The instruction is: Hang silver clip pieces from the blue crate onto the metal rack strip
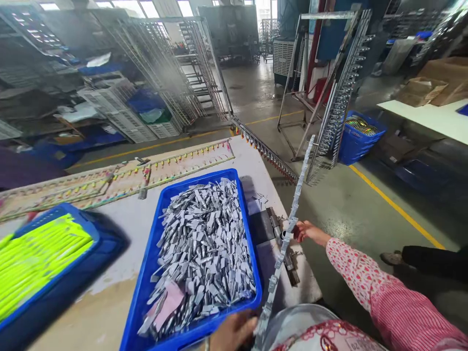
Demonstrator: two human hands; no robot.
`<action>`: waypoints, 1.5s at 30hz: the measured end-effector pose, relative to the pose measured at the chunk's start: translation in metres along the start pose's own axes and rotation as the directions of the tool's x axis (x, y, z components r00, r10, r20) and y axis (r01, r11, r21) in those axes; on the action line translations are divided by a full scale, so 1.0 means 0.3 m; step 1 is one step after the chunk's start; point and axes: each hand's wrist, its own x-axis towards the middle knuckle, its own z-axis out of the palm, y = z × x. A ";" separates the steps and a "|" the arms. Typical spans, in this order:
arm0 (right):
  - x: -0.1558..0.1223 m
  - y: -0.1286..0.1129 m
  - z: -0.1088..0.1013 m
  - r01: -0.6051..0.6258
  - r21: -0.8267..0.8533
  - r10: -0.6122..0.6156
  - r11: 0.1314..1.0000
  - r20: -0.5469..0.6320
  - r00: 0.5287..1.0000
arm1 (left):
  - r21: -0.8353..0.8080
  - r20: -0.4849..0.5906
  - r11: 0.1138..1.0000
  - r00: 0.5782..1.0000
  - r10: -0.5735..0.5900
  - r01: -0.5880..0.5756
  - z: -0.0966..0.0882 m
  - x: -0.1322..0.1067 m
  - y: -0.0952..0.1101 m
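Observation:
A long, narrow grey-white notched strip (294, 204) stands tilted in front of me, crossing over the table's right edge. My right hand (307, 232) is closed on it around the middle, with the fingertips partly behind the strip. Low in the view, my left hand (234, 332) grips near its lower end, slightly blurred. Left of the strip sits a blue tray (145, 263) heaped with small flat metal pieces (204, 239). A pink scrap (170, 304) lies on the heap. Dark metal pipe-like fittings (281, 234) rest between tray and strip.
A blue bin (106, 248) of bright yellow pieces stands at left. Long racks with small coloured parts (183, 163) lie along the table's far side. A metal frame (329, 87) and a blue crate (360, 139) stand beyond. Another person's foot (391, 258) shows at right.

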 end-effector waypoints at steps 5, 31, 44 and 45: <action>0.076 0.039 -0.114 0.062 -0.063 -0.068 0.996 -0.112 0.991 | 0.423 -0.390 0.902 0.879 0.273 -0.093 -0.315 0.205 0.279; 0.731 -0.028 0.101 0.379 -0.542 -0.421 0.750 0.051 0.906 | 0.771 -0.516 0.430 0.857 -0.010 0.469 -0.506 0.895 0.416; 0.737 -0.086 0.197 0.445 -0.731 -0.380 0.517 0.269 0.885 | 0.764 -0.474 0.425 0.870 -0.139 0.484 -0.408 0.856 0.366; 0.739 -0.096 0.199 0.445 -0.749 -0.372 0.492 0.281 0.885 | 0.765 -0.468 0.431 0.873 -0.139 0.479 -0.407 0.853 0.365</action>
